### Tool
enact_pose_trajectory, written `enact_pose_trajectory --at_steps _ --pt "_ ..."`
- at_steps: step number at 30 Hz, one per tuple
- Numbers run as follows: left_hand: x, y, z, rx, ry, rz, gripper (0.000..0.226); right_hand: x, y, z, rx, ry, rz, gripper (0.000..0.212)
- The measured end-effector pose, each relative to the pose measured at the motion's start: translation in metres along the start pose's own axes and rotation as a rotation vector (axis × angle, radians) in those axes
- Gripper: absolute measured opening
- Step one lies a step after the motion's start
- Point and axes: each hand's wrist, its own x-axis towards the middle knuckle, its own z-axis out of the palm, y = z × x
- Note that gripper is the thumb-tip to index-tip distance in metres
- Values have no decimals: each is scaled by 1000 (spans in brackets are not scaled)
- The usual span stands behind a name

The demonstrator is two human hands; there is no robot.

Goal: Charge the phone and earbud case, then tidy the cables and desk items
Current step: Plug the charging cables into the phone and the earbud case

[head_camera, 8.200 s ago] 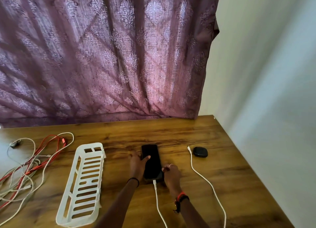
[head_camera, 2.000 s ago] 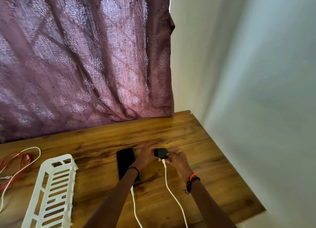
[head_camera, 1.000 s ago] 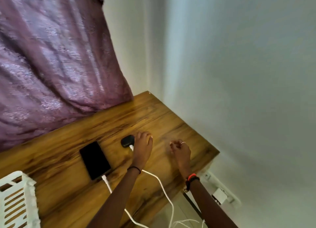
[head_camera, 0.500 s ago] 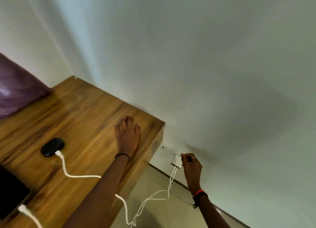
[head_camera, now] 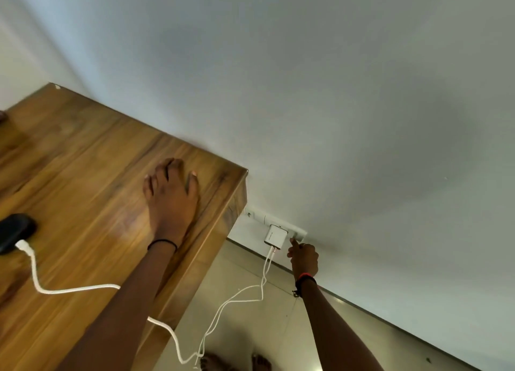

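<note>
Pale grey wall (head_camera: 334,92) fills most of what I see, meeting a wood-grain tabletop (head_camera: 83,161) on the left and a light tiled floor (head_camera: 250,309) below. Low on the wall runs a white socket strip (head_camera: 260,218) with a white charger (head_camera: 275,235) plugged into it.

The earbud case (head_camera: 14,232) lies on the tabletop at the far left of the frame, with a white cable (head_camera: 69,290) plugged into it. That cable passes under the left forearm, drops over the near edge and loops up to the charger beside a second white lead.

The left hand (head_camera: 171,198) rests flat on the wood, its grip spread and holding nothing. The right hand (head_camera: 303,256) reaches down to the strip, forefinger stretched to a spot just right of the charger and the other fingers curled in, gripping nothing.

Half a second ago that hand was pinching at the charger's lower edge. The left hand has stayed put. The case now sits nearer the frame's edge, and the phone, seen then at lower left, is out of frame.

The left hand lies close to the tabletop's right edge. Between that edge and the wall is a narrow open gap, where the right arm works. Bare feet (head_camera: 217,363) stand on the floor beneath, beside the hanging cables.
</note>
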Motion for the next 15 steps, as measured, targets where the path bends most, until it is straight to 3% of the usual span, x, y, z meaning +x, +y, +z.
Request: enact_pose_trajectory --at_steps 15 --pt "0 2 -4 -24 -22 -8 41 -7 -14 9 -24 21 -28 36"
